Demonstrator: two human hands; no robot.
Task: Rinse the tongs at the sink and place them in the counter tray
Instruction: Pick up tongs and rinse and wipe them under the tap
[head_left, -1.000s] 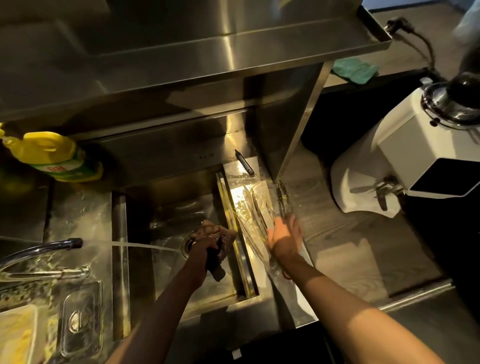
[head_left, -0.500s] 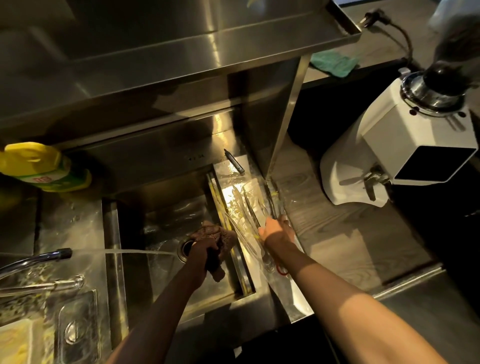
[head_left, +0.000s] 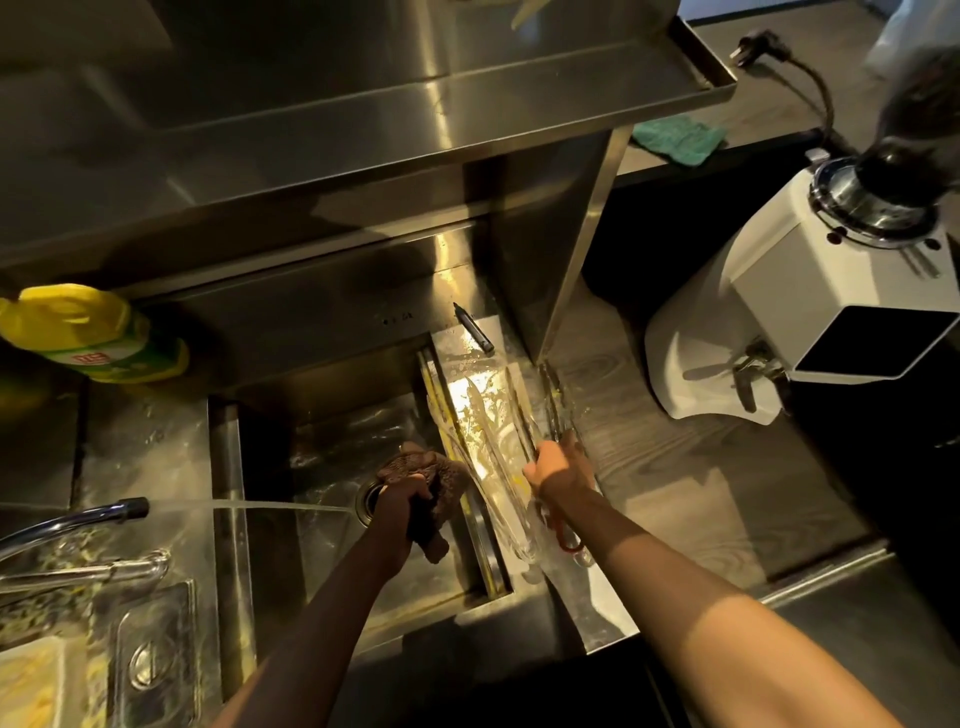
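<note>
The metal tongs (head_left: 555, 410) lie lengthwise along the right edge of a long clear tray (head_left: 493, 415) on the counter right of the sink (head_left: 337, 441). My right hand (head_left: 561, 467) grips them near the middle. A red loop at the handle end shows under my wrist. I cannot tell whether the tongs rest in the tray or on its rim. My left hand (head_left: 402, 499) holds a brown scrubbing cloth (head_left: 441, 473) over the sink drain. The faucet (head_left: 78, 519) at the left runs a thin stream toward the drain.
A steel shelf overhangs the sink. A black pen (head_left: 474, 328) lies behind the tray. A yellow soap bottle (head_left: 98, 332) stands at the back left and a white grinder (head_left: 805, 291) on the wooden counter at the right. A clear lid (head_left: 150, 660) lies near the front left.
The view has swung a little to the right. My right hand stays on the tongs at the tray and my left hand keeps the cloth over the drain.
</note>
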